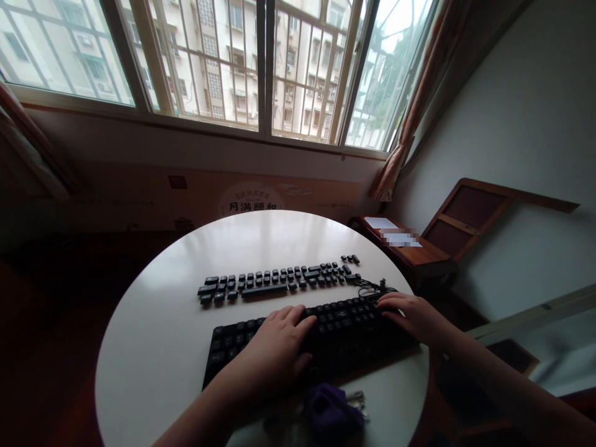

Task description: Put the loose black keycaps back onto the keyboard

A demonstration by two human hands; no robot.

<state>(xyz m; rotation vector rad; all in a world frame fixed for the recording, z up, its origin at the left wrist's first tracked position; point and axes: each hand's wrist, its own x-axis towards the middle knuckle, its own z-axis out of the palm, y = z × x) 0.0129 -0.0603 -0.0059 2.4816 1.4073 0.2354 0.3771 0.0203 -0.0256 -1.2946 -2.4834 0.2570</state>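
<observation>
touching the keyboard [344, 315] with left hand [282, 341] and right hand [416, 318], both unclenched, grasping nothing visible, and could scatter loose keycaps [266, 291] beyond left hand by pushing forward.

- Open tabletop [139, 335] lies left of the keyboard [344, 347].
- Loose keycaps [265, 290] block low passage beyond the keyboard.
- Cable [370, 285] crowds its far right edge.
- Purple bundle [331, 413] obstructs its near side.

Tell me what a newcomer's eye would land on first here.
Probably the black keyboard on the round white table, under the left hand and right hand. Next come loose black keycaps lined up in rows just beyond it, then the bright barred window above.
</observation>
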